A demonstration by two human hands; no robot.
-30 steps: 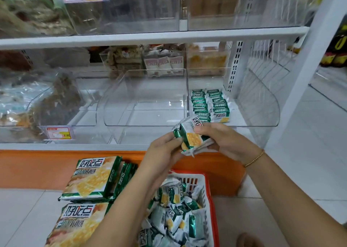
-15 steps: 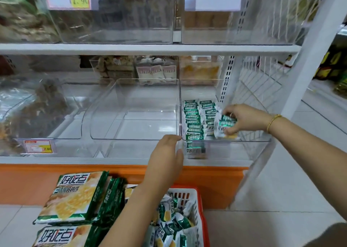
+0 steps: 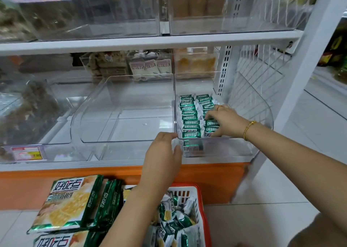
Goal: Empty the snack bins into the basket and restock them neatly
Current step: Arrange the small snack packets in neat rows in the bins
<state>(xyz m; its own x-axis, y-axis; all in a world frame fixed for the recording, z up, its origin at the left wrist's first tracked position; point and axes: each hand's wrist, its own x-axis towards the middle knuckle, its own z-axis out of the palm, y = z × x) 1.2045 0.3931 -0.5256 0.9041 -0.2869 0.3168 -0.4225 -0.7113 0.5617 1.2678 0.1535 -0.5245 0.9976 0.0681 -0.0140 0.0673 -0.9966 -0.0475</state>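
Two neat rows of small green-and-white snack packets point(image 3: 189, 116) stand on edge in the clear right-hand bin point(image 3: 249, 149) on the lower shelf. My right hand point(image 3: 224, 120) is inside that bin, its fingers curled round packets at the front of the right row. On the bin's front left corner rests my left hand point(image 3: 162, 153), fingers hooked over the rim. Down on the floor, an orange basket point(image 3: 202, 205) holds a loose heap of the same packets point(image 3: 174, 226). The clear middle bin point(image 3: 122, 115) holds nothing.
Large green snack bags point(image 3: 71, 203) lie stacked on the floor left of the basket. To the left is a bin of dark snacks point(image 3: 28, 108) with a price tag point(image 3: 26, 153). More bins sit on the upper shelf point(image 3: 150, 40). White wire mesh point(image 3: 253, 81) closes the shelf's right end.
My right hand has dropped lower and nearer the bin's front, setting its packets into the right row. My left hand stays on the bin's front corner. The camera has moved closer.
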